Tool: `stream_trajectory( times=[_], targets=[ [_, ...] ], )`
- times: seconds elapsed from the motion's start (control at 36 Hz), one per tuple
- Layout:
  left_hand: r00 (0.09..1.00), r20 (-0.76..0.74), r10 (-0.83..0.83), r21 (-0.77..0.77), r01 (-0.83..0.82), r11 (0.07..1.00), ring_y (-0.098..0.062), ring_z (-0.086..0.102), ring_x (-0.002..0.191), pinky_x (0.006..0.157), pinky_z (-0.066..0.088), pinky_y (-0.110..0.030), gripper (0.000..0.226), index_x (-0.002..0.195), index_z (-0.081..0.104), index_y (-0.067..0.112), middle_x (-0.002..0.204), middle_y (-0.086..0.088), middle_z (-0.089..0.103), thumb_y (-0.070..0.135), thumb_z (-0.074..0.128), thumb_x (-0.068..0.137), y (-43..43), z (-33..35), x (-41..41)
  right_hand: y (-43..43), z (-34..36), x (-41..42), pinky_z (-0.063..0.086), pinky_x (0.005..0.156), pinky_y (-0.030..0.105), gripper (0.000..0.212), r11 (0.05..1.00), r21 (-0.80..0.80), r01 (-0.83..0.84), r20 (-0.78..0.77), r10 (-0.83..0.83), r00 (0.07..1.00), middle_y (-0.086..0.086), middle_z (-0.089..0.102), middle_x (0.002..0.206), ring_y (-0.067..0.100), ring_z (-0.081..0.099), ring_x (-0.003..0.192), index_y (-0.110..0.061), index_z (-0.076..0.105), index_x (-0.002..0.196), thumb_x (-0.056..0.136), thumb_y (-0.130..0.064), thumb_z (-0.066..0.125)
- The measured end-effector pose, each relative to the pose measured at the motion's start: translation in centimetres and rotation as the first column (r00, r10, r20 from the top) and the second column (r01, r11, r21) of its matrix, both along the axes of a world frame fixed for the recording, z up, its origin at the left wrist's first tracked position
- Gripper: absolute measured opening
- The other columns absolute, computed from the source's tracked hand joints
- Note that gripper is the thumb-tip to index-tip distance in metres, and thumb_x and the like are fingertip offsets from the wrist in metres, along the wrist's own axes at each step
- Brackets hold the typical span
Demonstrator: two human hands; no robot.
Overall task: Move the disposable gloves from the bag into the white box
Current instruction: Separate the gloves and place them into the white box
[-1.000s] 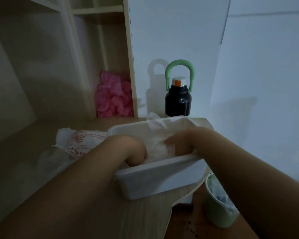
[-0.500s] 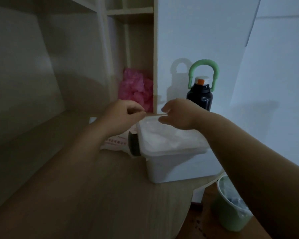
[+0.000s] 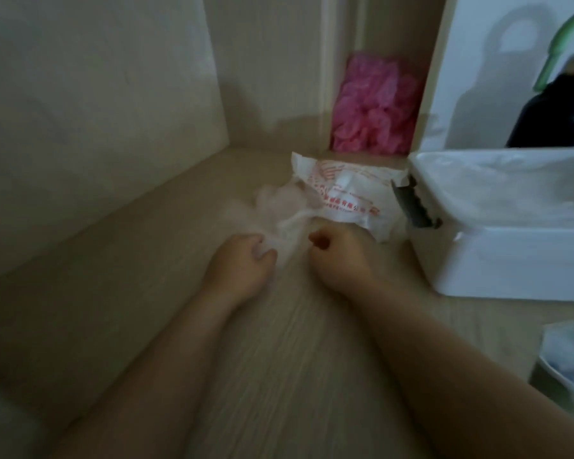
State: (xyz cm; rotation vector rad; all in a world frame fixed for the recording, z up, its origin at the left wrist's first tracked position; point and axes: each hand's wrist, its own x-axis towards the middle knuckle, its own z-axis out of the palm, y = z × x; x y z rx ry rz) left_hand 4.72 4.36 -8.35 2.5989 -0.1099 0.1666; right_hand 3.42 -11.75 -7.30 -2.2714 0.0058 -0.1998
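At mid-frame we see the left hand (image 3: 242,260) with its fingers curled around clear disposable gloves (image 3: 279,210) that spill from the red-printed bag (image 3: 345,200) on the wooden desk (image 3: 279,359). The right hand (image 3: 340,260) is curled just below the bag, and we cannot tell whether it holds anything; the white box (image 3: 511,260) sits at the right edge, just beside the bag

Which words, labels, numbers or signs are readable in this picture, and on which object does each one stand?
"有限公司" (probably; blurred): end of a red printed line on the bag.
Remaining red print on the bag: too blurred to read.
White box, black bottle, pink bundle: no text visible.
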Motion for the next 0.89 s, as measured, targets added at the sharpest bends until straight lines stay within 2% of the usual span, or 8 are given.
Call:
stream_trajectory(
  times=[0.08, 0.17, 0.31, 0.42, 0.53, 0.64, 0.81, 0.89],
  targets=[
    [0.998, 0.045, -0.035, 0.19, 0.026, 0.981, -0.027, 0.045, 0.129, 0.104, 0.038, -0.038, 0.09, 0.133, 0.053, 0.015, 0.141, -0.008, 0.049, 0.07, 0.021, 0.07, -0.7, -1.2, 0.7, 0.0, -0.6, 0.8, 0.034, 0.073, 0.017, 0.023, 0.991, 0.066, 0.115, 0.08, -0.12, 0.99, -0.006, 0.059, 0.091, 0.009, 0.054, 0.089, -0.015, 0.063, 0.111, 0.091, -0.015, 0.053],
    [0.997, 0.062, -0.049, 0.259, 0.031, 0.965, -0.024, 0.037, 0.135, 0.108, 0.033, -0.04, 0.066, 0.133, 0.054, 0.022, 0.149, -0.003, 0.041, 0.064, 0.033, 0.086, -1.1, -1.5, 1.9, 0.4, -0.9, 1.5, 0.035, 0.07, 0.023, 0.02, 0.994, -0.028, 0.11, 0.076, -0.108, 0.991, -0.004, 0.059, 0.087, 0.011, 0.05, 0.083, -0.014, 0.063, 0.107, 0.091, -0.019, 0.052],
    [0.985, 0.166, -0.048, -0.068, 0.06, 0.996, -0.016, 0.053, 0.123, 0.105, 0.039, -0.034, 0.025, 0.107, 0.074, 0.026, 0.131, 0.006, 0.06, 0.037, 0.064, 0.087, -0.4, -1.9, 3.3, 0.2, -1.4, 1.7, 0.034, 0.07, 0.022, 0.021, 0.997, -0.043, 0.058, 0.126, -0.052, 0.991, -0.005, 0.063, 0.092, 0.008, 0.051, 0.082, -0.018, 0.064, 0.108, 0.09, -0.021, 0.054],
    [0.993, 0.113, -0.04, -0.392, 0.082, 0.916, -0.002, 0.059, 0.103, 0.093, 0.038, -0.015, 0.016, 0.097, 0.077, 0.018, 0.116, 0.006, 0.068, 0.022, 0.074, 0.082, -0.3, -1.7, 3.3, -0.2, -2.0, 1.3, 0.036, 0.068, 0.018, 0.022, 1.0, 0.009, -0.002, 0.169, 0.001, 0.986, -0.019, 0.052, 0.078, 0.004, 0.052, 0.077, -0.017, 0.065, 0.11, 0.089, -0.019, 0.058],
    [0.974, 0.224, -0.023, -0.415, 0.117, 0.902, -0.003, 0.061, 0.099, 0.093, 0.04, -0.015, 0.008, 0.087, 0.076, 0.019, 0.098, 0.012, 0.066, 0.02, 0.076, 0.08, -0.5, -1.3, 2.8, -0.4, -2.1, 1.4, 0.037, 0.061, 0.004, 0.025, 1.0, 0.029, -0.005, 0.192, -0.001, 0.981, -0.017, 0.054, 0.081, -0.001, 0.05, 0.07, -0.018, 0.064, 0.114, 0.089, -0.018, 0.058],
    [0.899, 0.422, -0.114, -0.317, 0.264, 0.911, 0.007, 0.051, 0.096, 0.086, 0.03, 0.002, 0.011, 0.088, 0.077, 0.017, 0.096, 0.009, 0.063, 0.013, 0.077, 0.077, -0.8, -1.0, 2.0, -0.6, -2.1, 1.1, 0.041, 0.067, 0.011, 0.041, 0.996, 0.04, -0.081, 0.177, 0.073, 0.982, -0.011, 0.055, 0.099, -0.003, 0.052, 0.074, -0.026, 0.052, 0.131, 0.091, -0.024, 0.06],
    [0.888, 0.42, -0.189, -0.368, 0.357, 0.858, 0.009, 0.053, 0.099, 0.09, 0.033, -0.001, 0.026, 0.088, 0.068, 0.038, 0.099, 0.021, 0.057, 0.014, 0.074, 0.081, -1.2, -0.6, 0.7, -0.2, -2.6, 1.0, 0.039, 0.071, 0.016, 0.02, 0.989, 0.041, -0.141, 0.36, 0.117, 0.925, -0.007, 0.065, 0.091, 0.0, 0.054, 0.076, -0.018, 0.07, 0.108, 0.089, -0.021, 0.065],
    [0.889, 0.417, -0.19, -0.429, 0.377, 0.821, 0.017, 0.051, 0.099, 0.089, 0.032, 0.0, 0.031, 0.087, 0.065, 0.042, 0.103, 0.02, 0.057, 0.013, 0.071, 0.083, -1.1, -0.4, 0.6, -0.4, -2.7, 1.0, 0.035, 0.067, 0.001, 0.034, 0.993, 0.061, -0.104, 0.343, 0.077, 0.936, -0.014, 0.055, 0.096, -0.008, 0.047, 0.072, -0.023, 0.061, 0.122, 0.089, -0.028, 0.065]
  ],
)
